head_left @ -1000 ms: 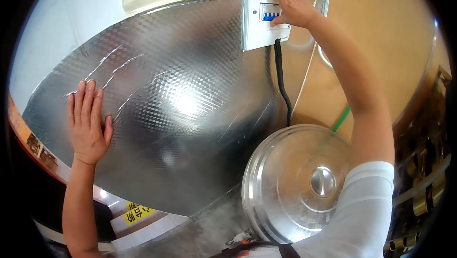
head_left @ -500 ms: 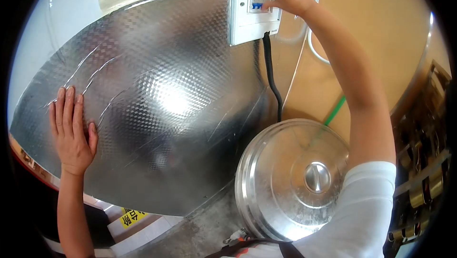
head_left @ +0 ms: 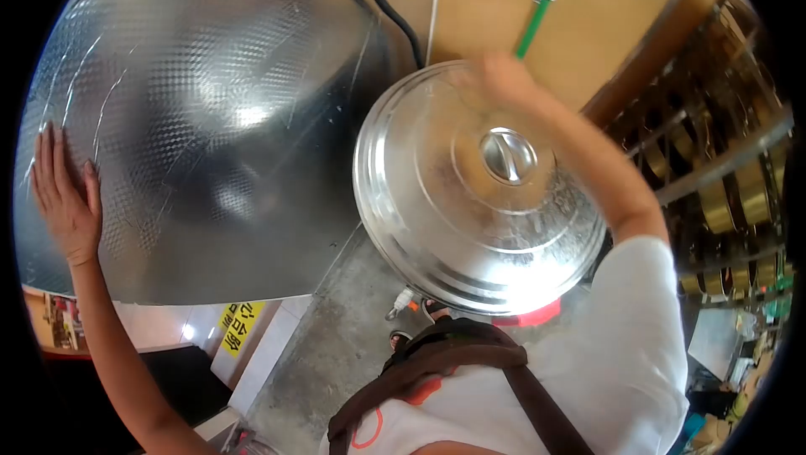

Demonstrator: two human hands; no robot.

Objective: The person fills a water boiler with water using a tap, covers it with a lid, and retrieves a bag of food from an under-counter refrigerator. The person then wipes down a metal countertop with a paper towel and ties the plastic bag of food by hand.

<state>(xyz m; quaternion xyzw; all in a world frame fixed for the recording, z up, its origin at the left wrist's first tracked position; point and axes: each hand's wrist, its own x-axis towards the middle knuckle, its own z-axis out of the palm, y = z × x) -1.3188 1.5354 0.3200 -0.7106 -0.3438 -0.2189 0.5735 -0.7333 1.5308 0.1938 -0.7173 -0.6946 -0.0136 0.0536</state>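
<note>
My left hand (head_left: 69,203) lies flat on a shiny metal sheet (head_left: 227,245) with a woven pattern, fingers stretched upward along scratch-like creases. Out over the far part of a large round metal lid (head_left: 420,161) is my right hand (head_left: 499,77), smeared by motion, so its fingers do not show clearly. The lid has a recessed handle (head_left: 508,156) near its middle, just below that hand in this view. Under the lid, the container is mostly hidden; a small tap (head_left: 401,300) sticks out at its front.
A black cable (head_left: 386,6) runs down the wall behind the lid. A green pipe (head_left: 532,28) with a metal valve is at the top. Along the right stands a rack (head_left: 722,169) with brass-coloured round items. A step with a yellow sign (head_left: 238,329) lies below the sheet.
My right hand has come down from the white breaker box to over the lid. The view has tilted downward, leaving the box out of sight. My left hand stays on the sheet.
</note>
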